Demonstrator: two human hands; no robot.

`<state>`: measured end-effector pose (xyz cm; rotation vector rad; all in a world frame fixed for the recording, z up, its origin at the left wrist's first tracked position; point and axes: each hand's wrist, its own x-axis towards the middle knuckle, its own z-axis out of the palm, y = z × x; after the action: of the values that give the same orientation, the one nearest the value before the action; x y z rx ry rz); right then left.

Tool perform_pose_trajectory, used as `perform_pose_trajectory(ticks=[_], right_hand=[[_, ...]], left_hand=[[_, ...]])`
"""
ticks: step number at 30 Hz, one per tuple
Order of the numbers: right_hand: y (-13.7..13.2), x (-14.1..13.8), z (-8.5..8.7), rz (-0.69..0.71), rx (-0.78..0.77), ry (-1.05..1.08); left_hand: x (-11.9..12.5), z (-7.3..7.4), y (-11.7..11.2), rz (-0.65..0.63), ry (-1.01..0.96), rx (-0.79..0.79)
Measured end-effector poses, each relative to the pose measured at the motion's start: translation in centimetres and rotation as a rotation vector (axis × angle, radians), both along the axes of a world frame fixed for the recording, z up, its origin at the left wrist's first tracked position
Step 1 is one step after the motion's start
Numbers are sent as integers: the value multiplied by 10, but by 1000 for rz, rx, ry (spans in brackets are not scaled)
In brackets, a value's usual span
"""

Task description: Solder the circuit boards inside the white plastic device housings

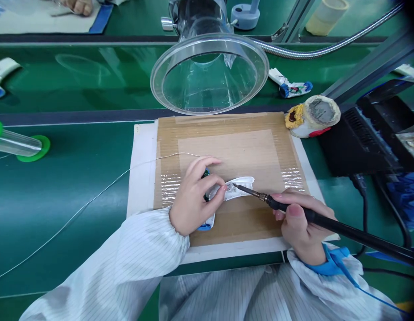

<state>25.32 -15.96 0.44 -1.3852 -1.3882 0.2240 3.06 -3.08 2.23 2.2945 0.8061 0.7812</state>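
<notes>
My right hand (pixel 302 223) is closed around the black handle of a soldering iron (pixel 314 217). The iron's tip touches or hovers just over a curved white plastic shell (pixel 242 186); I cannot tell which. At the shell's left end, the thumb and forefinger of my left hand (pixel 196 196) are pinched together on something too small to make out. Beneath that hand lies a part with a blue end (pixel 204 227) and a bit of green circuit board, mostly covered. A thin solder wire (pixel 103 191) runs in from the left and disappears at my left fingers.
Cardboard (pixel 227 232) lies under the work. Above it hangs a clear fume hood (pixel 209 109). A spool (pixel 22 145) stands left; a soldering iron stand (pixel 297 117) with yellow sponge and a black box (pixel 344 138) are right. Opened device (pixel 296 89) lies behind. Another person's hand (pixel 78 6) shows top left.
</notes>
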Motion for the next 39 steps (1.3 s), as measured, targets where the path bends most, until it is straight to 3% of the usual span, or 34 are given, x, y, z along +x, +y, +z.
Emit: perform_pose_trajectory(ticks=[7,15,18,21,24,27,29,31,33,35,37,39], right_hand=[[1,-2,0,10,-34,18],[3,-3,3,-140,62,158],[8,-4,5,-94,-54,65],[17,-5,4,65,-240,-147],[23,-6,2,189,-256,-273],[23,-7,1,162,-201,-296],[21,-7,0,125,-172,-297],[20,-7,-1,95,-158,-306],[21,-8,-5,94,-123,-314],[22,-8,-9,86,-101,-327],[23,-7,-14,95,-90,-338],[23,-6,-18,107,-88,-347]], left_hand=[[1,0,-1,1,-9,-3],[2,-1,-2,12,-14,-7],[2,-1,-2,14,-14,-7],[3,-2,-3,22,-9,-34],[0,0,-2,11,-17,-81],[-20,15,12,-143,-26,-217],[-47,34,33,-292,25,-323],[-82,57,64,-318,128,-344],[-119,81,102,-181,248,-273],[-152,100,144,168,331,-199],[-174,108,185,557,326,-18],[-186,107,221,686,315,110]])
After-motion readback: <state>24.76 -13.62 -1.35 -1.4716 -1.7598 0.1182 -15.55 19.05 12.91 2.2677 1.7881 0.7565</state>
